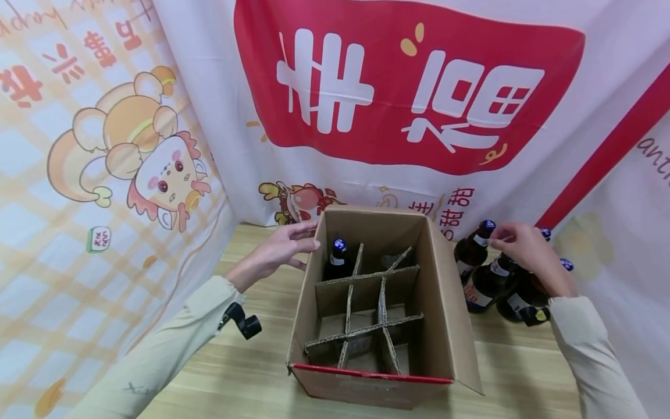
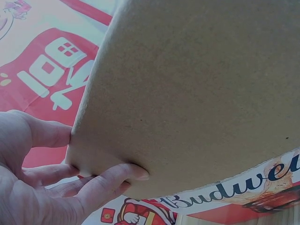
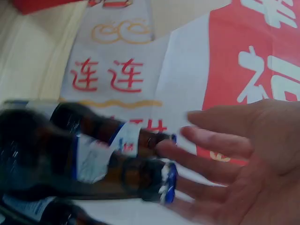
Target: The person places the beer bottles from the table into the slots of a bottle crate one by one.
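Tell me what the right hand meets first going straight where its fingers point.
Likely the dark bottle ahead of the right hand in the head view, near the blue cap; depth is unclear.

Head view bright, with soft shadows on the wooden table (image 1: 515, 372); left wrist view dimmer, cardboard box (image 2: 192, 93) shaded; right wrist view blurred across beer bottles (image 3: 124, 176).

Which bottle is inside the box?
The bottle in the far-left compartment of the box, near the left hand. The other bottles in view stand outside it, to its right, by the right hand.
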A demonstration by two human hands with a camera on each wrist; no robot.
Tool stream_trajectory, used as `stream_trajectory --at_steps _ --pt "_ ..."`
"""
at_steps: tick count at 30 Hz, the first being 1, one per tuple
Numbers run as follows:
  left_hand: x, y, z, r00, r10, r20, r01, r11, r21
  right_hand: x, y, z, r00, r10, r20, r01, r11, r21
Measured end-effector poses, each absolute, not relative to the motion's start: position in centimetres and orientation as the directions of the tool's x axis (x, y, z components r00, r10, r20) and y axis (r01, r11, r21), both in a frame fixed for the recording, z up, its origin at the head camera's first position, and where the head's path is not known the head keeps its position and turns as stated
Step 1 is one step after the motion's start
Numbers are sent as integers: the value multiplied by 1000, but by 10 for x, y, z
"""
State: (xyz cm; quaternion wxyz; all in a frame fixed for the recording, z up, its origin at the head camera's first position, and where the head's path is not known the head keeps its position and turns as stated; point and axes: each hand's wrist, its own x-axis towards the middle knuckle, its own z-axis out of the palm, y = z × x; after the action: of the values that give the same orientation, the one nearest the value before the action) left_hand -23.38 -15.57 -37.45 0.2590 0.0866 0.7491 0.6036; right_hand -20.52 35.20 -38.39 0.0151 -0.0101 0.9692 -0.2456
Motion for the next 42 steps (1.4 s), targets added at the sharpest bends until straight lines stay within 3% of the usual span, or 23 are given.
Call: stream_trajectory --at_steps 6,12,15,22,28,32,35,42 --pt "-235 -157 -373 -855 430 -291 -192 258 947 -198 360 -396 -994 7 -106 50 915 -401" --pt "-233 -157 -374 -850 441 -290 -197 245 949 -187 356 -400 -981 93 -170 155 903 -400" --pt "-233 -157 -375 -849 440 -292 -199 246 949 -180 357 -408 -980 146 -139 192 884 -427" --pt "-232 -157 -375 -852 437 -289 -193 251 948 -168 364 -437 -987 145 74 79 825 -559" --pt "-233 -157 -375 -854 435 -284 -190 248 950 -167 360 -471 -974 162 155 -25 608 -793" --pt "-233 -158 -376 -854 437 -282 -189 244 951 -170 356 -493 -958 201 204 -90 465 -881" --pt "-233 -158 -376 -855 435 -281 -189 241 952 -171 360 -501 -967 158 197 -112 430 -896" --pt "-234 -158 -376 -855 442 -270 -177 241 954 -169 381 -495 -984 -129 126 -173 475 -863"
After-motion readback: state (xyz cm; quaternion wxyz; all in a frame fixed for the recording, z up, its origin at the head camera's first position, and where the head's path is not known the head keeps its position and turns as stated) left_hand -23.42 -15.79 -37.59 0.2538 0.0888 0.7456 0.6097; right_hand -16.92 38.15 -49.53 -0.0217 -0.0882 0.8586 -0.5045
